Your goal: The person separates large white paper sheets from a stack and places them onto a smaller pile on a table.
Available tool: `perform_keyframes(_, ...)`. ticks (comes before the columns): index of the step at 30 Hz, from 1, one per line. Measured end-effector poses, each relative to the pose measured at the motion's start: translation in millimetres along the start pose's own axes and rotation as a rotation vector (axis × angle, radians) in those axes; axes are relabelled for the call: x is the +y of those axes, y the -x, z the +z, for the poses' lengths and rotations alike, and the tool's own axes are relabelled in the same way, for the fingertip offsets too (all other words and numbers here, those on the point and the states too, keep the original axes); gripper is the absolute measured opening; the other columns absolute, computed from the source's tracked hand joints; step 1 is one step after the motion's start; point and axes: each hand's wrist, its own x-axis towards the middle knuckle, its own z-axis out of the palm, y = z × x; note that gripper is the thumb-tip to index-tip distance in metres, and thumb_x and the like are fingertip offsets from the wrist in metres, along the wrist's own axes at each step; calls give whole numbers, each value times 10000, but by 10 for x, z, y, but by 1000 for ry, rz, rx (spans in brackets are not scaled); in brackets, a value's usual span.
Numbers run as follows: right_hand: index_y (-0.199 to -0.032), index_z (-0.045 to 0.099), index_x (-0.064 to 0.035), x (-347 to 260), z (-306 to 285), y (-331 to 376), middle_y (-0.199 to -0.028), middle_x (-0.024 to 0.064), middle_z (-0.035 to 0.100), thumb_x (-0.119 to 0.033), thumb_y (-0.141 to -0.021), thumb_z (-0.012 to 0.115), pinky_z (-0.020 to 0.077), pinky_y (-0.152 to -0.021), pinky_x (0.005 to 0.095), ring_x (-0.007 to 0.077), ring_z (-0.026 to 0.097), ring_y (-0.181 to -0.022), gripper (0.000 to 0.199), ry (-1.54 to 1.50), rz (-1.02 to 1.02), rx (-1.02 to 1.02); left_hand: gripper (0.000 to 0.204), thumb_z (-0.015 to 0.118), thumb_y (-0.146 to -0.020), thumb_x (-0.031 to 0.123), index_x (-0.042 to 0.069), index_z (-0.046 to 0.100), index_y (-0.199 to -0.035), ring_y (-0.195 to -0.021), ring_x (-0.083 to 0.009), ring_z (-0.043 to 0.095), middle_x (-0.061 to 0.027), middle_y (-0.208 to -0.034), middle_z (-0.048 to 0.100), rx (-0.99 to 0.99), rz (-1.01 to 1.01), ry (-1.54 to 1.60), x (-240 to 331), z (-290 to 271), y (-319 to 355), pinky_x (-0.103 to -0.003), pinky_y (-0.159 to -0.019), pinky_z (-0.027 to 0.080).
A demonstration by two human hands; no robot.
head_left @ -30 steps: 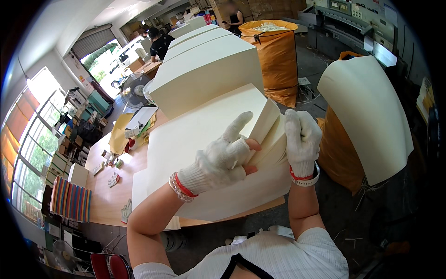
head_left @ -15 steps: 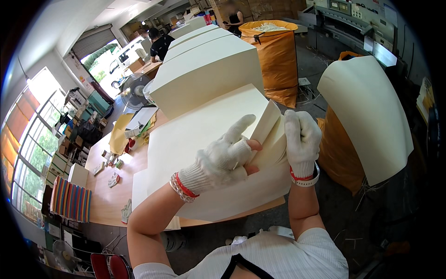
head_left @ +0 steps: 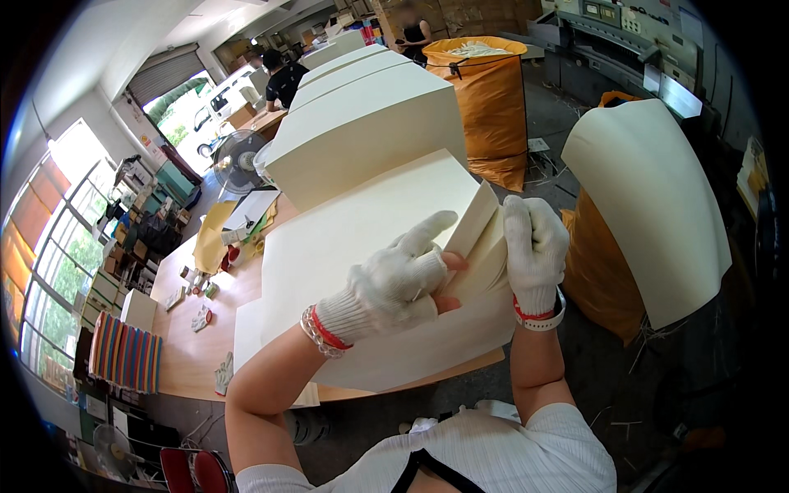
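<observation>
A broad stack of cream paper sheets (head_left: 353, 226) lies in front of me, its right corner bent up and fanned into layers. My right hand (head_left: 536, 251), in a white knit glove, is closed on the bent-up corner at the right. My left hand (head_left: 394, 283) rests over the stack in a matching glove with some bare fingertips. Its fingers are apart, and those fingertips touch the fanned sheets (head_left: 485, 255). The thumb side stretches toward the raised paper edge (head_left: 471, 223).
Behind stand tall blocks of cream paper (head_left: 370, 123). Orange sacks (head_left: 493, 107) are at the right, one under a large curved sheet (head_left: 649, 205). The wooden table (head_left: 185, 353) holds loose gloves and small bottles at left. A fan (head_left: 238, 160) and two people are farther back.
My left hand's stretched digit has shifted slightly right and down, and the raised paper edge has moved a little right. My right hand stays in nearly the same place.
</observation>
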Motion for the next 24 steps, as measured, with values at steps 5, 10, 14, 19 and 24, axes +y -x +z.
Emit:
perform_keyframes(5,-778,593,34,-16,-2,5,-661,92,534,-57,-947,633,428,-556,347,208,530,-589,195,-10,-11,11,271,783,-766,-35,80,543,-821,-1043,-373,681,-268,-1433,486,29,-66,28,66,8,-19,-386,-803,569)
perform_keyframes(10,-772,591,33,-32,-5,11,-664,94,540,-54,-942,640,430,-562,342,198,529,-592,197,-44,19,1,316,718,-740,-69,100,657,-1000,-1032,-365,678,-261,-1425,489,26,-39,-51,95,13,-26,-383,-800,569)
perform_keyframes(14,-768,587,32,-15,-15,11,-666,96,545,-58,-941,647,432,-564,342,197,530,-593,205,-23,32,2,425,712,-708,-33,119,670,-1103,-1034,-372,663,-240,-1409,497,0,1,-104,53,-6,-36,-396,-803,571)
perform_keyframes(19,-766,585,31,0,-8,18,-668,94,544,-61,-945,644,430,-561,339,195,533,-592,209,-16,33,12,320,781,-730,27,100,648,-1012,-1058,-387,657,-232,-1410,500,31,-75,24,46,22,-6,-402,-814,570)
perform_keyframes(24,-772,592,29,-17,-25,22,-673,87,549,-55,-936,648,432,-560,332,185,536,-593,193,-51,29,-10,304,781,-751,31,97,639,-1012,-1048,-387,663,-226,-1404,510,31,-71,-17,13,30,10,-397,-825,565)
